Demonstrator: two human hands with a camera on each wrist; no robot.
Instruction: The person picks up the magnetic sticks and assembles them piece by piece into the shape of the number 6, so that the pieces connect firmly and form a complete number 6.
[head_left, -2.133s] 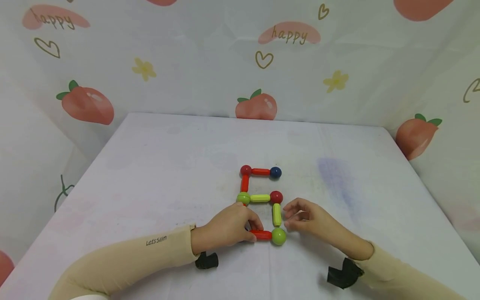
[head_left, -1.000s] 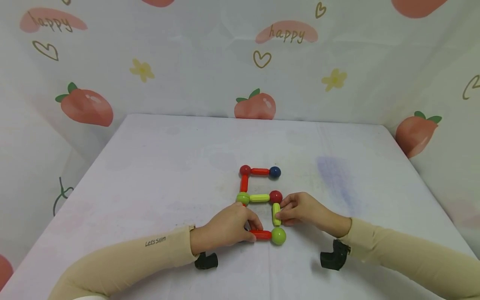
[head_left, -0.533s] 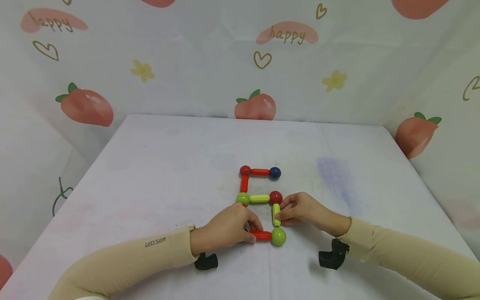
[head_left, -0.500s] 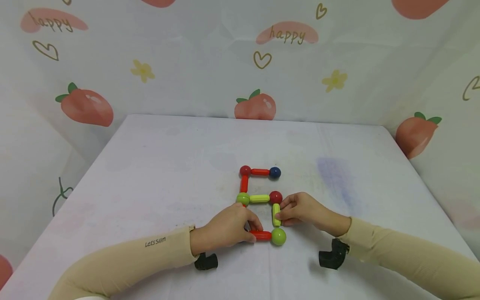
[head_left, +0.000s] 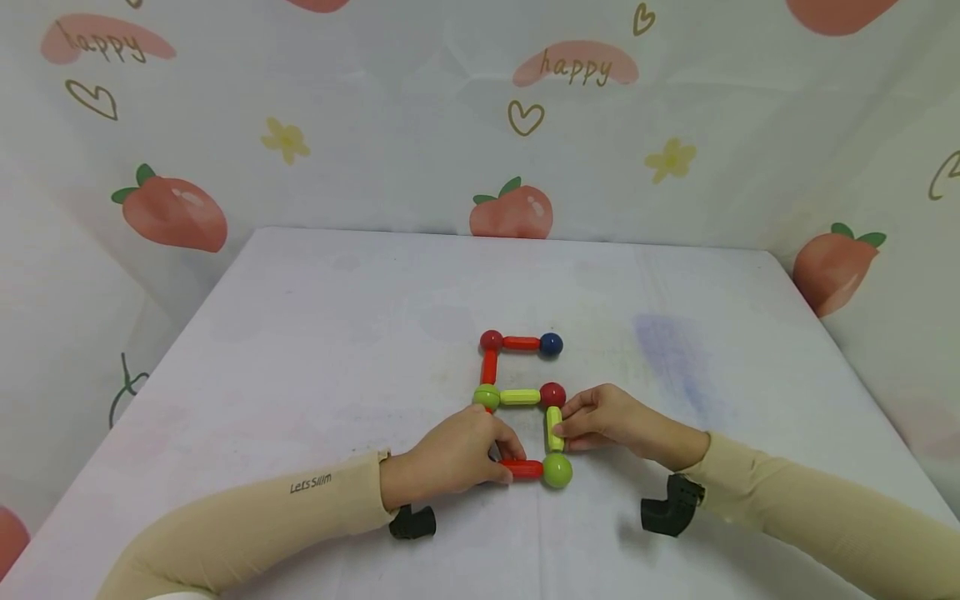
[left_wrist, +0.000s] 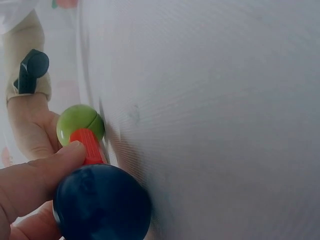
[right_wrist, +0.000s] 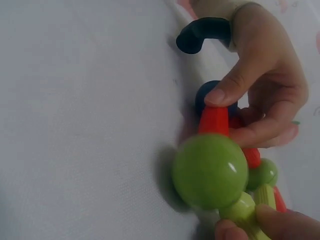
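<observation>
A figure of magnetic rods and balls lies flat on the table. My left hand (head_left: 461,450) pinches the red rod (head_left: 525,470) of its near side, between a dark blue ball (left_wrist: 102,202) and a green ball (head_left: 557,471). In the head view the left hand hides that blue ball and most of the red rod on the left side. With thumb and fingers, my right hand (head_left: 618,425) pinches the yellow-green rod (head_left: 554,427) between the green ball and a dark red ball (head_left: 552,395). Another yellow-green rod (head_left: 520,397) runs left to a second green ball (head_left: 487,397).
Beyond the hands, a red rod (head_left: 490,367) leads up to a red ball (head_left: 491,341), and another red rod (head_left: 521,343) ends at a blue ball (head_left: 551,345). The white-covered table (head_left: 360,308) meets a patterned cloth backdrop (head_left: 405,125). Black wrist mounts (head_left: 670,506) hang below both sleeves.
My right hand has moved left from beside the figure and taken hold of the yellow-green rod; it has kept that grip since. The left hand has held its place on the red rod.
</observation>
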